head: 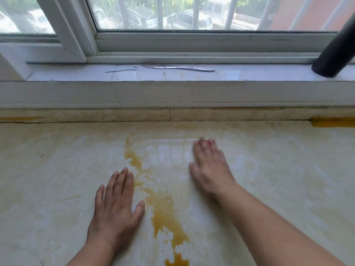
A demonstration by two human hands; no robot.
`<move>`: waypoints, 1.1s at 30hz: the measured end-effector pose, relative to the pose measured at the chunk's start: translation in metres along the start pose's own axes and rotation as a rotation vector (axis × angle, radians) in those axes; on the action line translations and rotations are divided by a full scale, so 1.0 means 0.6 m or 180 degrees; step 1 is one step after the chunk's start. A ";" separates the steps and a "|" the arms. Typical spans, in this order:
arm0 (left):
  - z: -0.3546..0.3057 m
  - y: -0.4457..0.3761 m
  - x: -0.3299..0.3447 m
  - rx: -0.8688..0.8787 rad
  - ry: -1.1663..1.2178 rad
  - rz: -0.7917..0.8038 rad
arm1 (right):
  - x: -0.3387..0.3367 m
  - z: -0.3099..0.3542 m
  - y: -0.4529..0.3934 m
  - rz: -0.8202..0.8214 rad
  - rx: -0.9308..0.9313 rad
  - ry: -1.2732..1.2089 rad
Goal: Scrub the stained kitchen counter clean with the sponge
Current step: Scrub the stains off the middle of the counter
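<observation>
Head view: left hand (115, 210) lies flat on the pale counter (57, 169), fingers (120, 181) spread wide, holding nothing. Just right of its thumb runs an amber stain (163, 210). Right hand (209, 166) is blurred, palm down, fingers (203, 145) extended past the stain's far end; a pinkish thing under the fingertips may be the sponge, I cannot tell. Beyond, a metal knife (178, 67) lies on the sill (249, 73)
</observation>
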State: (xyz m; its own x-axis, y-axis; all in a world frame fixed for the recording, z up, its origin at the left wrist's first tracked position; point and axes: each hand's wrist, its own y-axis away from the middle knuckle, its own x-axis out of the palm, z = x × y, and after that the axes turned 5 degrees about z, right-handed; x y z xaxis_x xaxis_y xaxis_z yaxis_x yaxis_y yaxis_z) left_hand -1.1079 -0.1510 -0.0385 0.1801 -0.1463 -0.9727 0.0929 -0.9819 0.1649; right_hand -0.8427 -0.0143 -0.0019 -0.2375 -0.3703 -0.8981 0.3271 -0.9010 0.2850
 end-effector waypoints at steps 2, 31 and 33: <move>0.002 0.000 0.002 0.0008 -0.0009 -0.0013 | 0.019 0.036 0.035 0.0126 -0.0513 0.0132; 0.014 -0.007 0.029 0.0117 -0.0351 -0.0530 | 0.009 -0.007 0.058 0.0141 -0.0704 0.0287; 0.014 -0.010 0.028 0.0120 -0.0359 -0.0563 | -0.002 -0.061 0.072 0.0042 -0.0463 0.0319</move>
State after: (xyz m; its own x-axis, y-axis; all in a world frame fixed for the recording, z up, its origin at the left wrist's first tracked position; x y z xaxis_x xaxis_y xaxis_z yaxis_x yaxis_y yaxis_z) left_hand -1.1139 -0.1486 -0.0575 0.0534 0.0182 -0.9984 0.0761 -0.9970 -0.0141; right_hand -0.7949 -0.0445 -0.0008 -0.1422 -0.3509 -0.9256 0.4603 -0.8512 0.2520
